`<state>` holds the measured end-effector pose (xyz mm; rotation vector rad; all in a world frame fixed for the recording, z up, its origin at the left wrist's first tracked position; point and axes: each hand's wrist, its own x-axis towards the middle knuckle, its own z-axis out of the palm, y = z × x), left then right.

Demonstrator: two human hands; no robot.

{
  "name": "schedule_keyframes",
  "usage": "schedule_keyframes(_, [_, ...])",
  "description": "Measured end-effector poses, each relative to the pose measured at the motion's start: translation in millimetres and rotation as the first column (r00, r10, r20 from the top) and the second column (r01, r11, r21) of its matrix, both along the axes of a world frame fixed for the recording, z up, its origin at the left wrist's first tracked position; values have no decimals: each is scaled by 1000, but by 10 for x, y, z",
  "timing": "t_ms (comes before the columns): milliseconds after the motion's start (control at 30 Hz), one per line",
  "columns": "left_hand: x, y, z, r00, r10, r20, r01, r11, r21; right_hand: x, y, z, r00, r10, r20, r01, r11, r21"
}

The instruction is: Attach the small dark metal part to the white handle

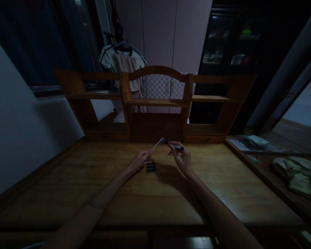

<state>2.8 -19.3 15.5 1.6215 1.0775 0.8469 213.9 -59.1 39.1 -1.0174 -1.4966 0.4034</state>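
Observation:
My left hand (142,159) is closed around the lower end of a thin, whitish stick (158,142), which slants up and to the right. Between the fingers of my right hand (180,157) is a razor (179,147) with a pale and black handle. Its small dark head points left and meets or nearly meets the stick's upper tip; contact is hard to tell in this dim light. Just right of my left hand, a small dark pack (150,167) with several bars lies on the wooden desk (114,204).
A wooden shelf unit (158,102) with small drawers stands along the desk's far edge. A raised wooden rim borders the left and right sides. Beyond the right rim lie a pale cloth bag (299,174) and plastic-wrapped items (256,141). Clothes (124,62) hang behind the shelf.

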Motion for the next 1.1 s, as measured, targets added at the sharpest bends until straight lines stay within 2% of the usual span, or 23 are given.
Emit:
schedule_keyframes(200, [-8, -18, 14, 1000, -2, 20, 3, 1000, -11, -1, 8, -1, 999, 18, -47, -18, 1000, 5])
schedule_keyframes(467, [-8, -26, -1, 999, -6, 48, 7, 1000, -25, -18, 47, 2, 977, 59, -207, -68, 997, -38])
schedule_keyframes(700, [-16, -34, 24, 1000, -7, 24, 7, 1000, -14, -11, 64, 0, 967, 55, -248, -63, 998, -26])
schedule_keyframes(867, [-23, -16, 8, 993, 16, 115, -13, 1000, -20, -5, 68, 7, 982, 4, -188, -8, 1000, -20])
schedule_keyframes(1100, [1, -32, 12, 987, 24, 160, -20, 999, -27, -35, 9, 8, 999, 31, -24, -32, 999, -25])
